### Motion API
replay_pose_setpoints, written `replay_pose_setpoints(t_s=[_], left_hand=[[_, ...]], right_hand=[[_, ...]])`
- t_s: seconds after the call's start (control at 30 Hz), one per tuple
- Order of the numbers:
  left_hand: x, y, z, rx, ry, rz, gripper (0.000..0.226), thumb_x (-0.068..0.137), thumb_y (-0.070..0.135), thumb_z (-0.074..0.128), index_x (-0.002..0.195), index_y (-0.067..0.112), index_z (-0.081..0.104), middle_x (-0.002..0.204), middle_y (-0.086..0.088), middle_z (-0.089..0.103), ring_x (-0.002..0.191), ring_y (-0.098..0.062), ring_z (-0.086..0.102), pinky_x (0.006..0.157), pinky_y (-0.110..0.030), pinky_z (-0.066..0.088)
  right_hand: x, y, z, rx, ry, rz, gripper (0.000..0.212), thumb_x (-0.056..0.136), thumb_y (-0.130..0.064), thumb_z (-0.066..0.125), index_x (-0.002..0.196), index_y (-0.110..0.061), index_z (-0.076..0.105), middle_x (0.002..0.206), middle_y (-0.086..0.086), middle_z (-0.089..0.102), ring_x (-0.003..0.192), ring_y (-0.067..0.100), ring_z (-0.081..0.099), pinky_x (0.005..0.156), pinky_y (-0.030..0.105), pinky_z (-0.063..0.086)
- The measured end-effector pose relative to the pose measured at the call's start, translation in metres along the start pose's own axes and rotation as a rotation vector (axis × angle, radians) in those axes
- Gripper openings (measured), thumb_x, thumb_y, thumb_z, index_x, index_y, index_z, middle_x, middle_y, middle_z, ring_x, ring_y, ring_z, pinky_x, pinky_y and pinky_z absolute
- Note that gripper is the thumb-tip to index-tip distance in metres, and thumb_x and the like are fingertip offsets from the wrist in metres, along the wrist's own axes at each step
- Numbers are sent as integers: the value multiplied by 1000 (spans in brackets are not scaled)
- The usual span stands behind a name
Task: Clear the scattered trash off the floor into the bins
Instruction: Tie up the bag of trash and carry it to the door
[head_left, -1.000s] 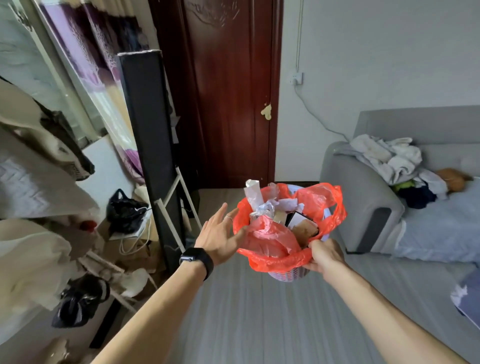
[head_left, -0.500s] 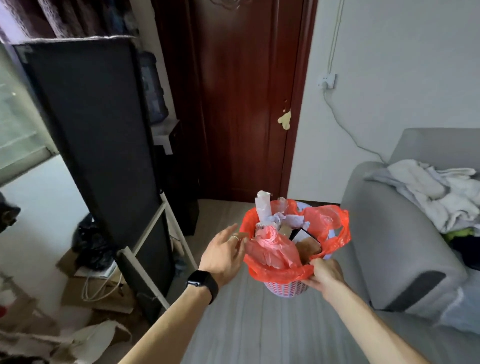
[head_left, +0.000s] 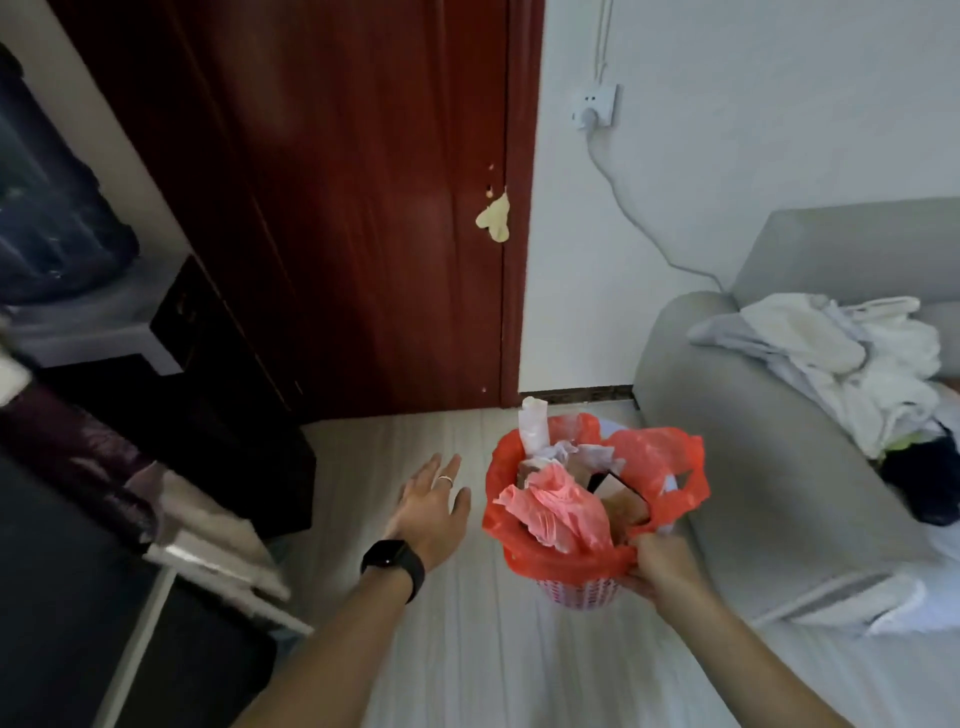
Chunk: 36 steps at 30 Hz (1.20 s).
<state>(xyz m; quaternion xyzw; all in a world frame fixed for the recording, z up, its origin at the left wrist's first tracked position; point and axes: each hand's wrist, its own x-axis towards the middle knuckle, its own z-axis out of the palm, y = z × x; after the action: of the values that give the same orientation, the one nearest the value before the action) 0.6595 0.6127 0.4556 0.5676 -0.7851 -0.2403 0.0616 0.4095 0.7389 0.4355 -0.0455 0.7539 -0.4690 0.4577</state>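
Note:
A small pink-and-white woven bin (head_left: 579, 594) lined with a red plastic bag (head_left: 652, 457) is held above the pale floor, just left of the sofa arm. It is stuffed with trash: crumpled pink plastic (head_left: 558, 509), white paper (head_left: 535, 426) and brown card (head_left: 623, 506). My right hand (head_left: 657, 566) grips the bin's near rim through the bag. My left hand (head_left: 434, 506), with a ring and a black watch, hovers open a short way left of the bin, not touching it.
A dark red door (head_left: 363, 208) stands straight ahead. A grey sofa (head_left: 753, 467) with piled clothes (head_left: 857, 364) fills the right. A black cabinet (head_left: 218, 415) with a water bottle (head_left: 47, 218) and a leaning dark panel (head_left: 78, 597) crowd the left. A cable (head_left: 639, 228) hangs from a wall socket.
I have walked closer to the door and sofa corner, carrying the bin lower. My left hand has come off the bag's rim and spread open to the left.

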Motion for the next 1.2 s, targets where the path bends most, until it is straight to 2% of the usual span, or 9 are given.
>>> replay_pose_setpoints(t_s=[0.13, 0.4, 0.57, 0.73, 0.83, 0.9, 0.97, 1.1, 1.2], left_hand=[[90, 27, 11, 43, -64, 17, 57, 102, 47, 30, 155, 32, 15, 163, 0, 11, 150, -22, 11, 122, -41, 13], [247, 89, 44, 69, -154, -65, 56, 103, 43, 28, 155, 32, 12, 164, 0, 8, 150, -22, 9, 122, -45, 13], [324, 122, 73, 48, -218, -154, 57, 102, 44, 30, 155, 30, 15, 163, 2, 11, 150, -21, 11, 122, -44, 13], [428, 135, 116, 138, -323, -161, 57, 102, 45, 28, 155, 33, 11, 164, 3, 8, 150, -23, 6, 122, -46, 8], [495, 134, 144, 154, -393, -165, 56, 101, 44, 29, 154, 34, 14, 163, 4, 10, 150, -21, 8, 121, -46, 7], [529, 134, 159, 141, -428, -172, 55, 101, 45, 28, 154, 34, 16, 163, 5, 10, 150, -20, 9, 121, -44, 8], [557, 134, 172, 145, -463, -168, 55, 101, 45, 28, 154, 34, 16, 163, 5, 11, 150, -19, 10, 122, -43, 9], [623, 125, 214, 181, -503, -172, 55, 101, 44, 29, 154, 34, 16, 163, 6, 10, 150, -18, 9, 122, -43, 11], [678, 115, 253, 250, -504, -144, 55, 102, 43, 30, 154, 34, 15, 164, 5, 7, 150, -19, 7, 122, -43, 9]], right_hand=[[66, -45, 5, 10, 31, 3, 19, 79, 5, 47, 82, -6, 63, 73, 17, 59, 67, 28, 62, 65, 44, 60], [211, -134, 3, -48, -8, 37, 10, 83, -3, 53, 85, -5, 63, 74, 18, 62, 69, 31, 65, 69, 54, 60], [290, -194, 2, -152, -8, 63, 7, 77, -4, 57, 82, -4, 61, 60, 12, 59, 43, 17, 58, 46, 25, 49], [444, -184, 3, -195, -21, 140, 41, 52, -24, 63, 91, -13, 66, 63, 5, 66, 62, 26, 62, 67, 41, 56], [506, -195, 18, -312, 11, 183, 25, 62, -28, 63, 81, -13, 66, 71, 10, 70, 69, 34, 69, 67, 51, 60], [518, -227, 35, -312, 31, 222, 4, 80, -15, 62, 76, -14, 61, 77, 12, 67, 67, 31, 66, 57, 40, 58], [543, -242, 46, -333, 53, 278, 10, 88, -9, 60, 79, -14, 58, 80, 11, 63, 67, 27, 63, 55, 33, 57], [633, -221, 62, -505, 77, 317, 11, 73, -14, 57, 74, -7, 65, 64, 11, 69, 65, 33, 68, 64, 43, 57], [699, -200, 81, -513, 68, 318, 15, 73, -18, 55, 80, -10, 66, 71, 8, 69, 70, 30, 65, 64, 37, 49]])
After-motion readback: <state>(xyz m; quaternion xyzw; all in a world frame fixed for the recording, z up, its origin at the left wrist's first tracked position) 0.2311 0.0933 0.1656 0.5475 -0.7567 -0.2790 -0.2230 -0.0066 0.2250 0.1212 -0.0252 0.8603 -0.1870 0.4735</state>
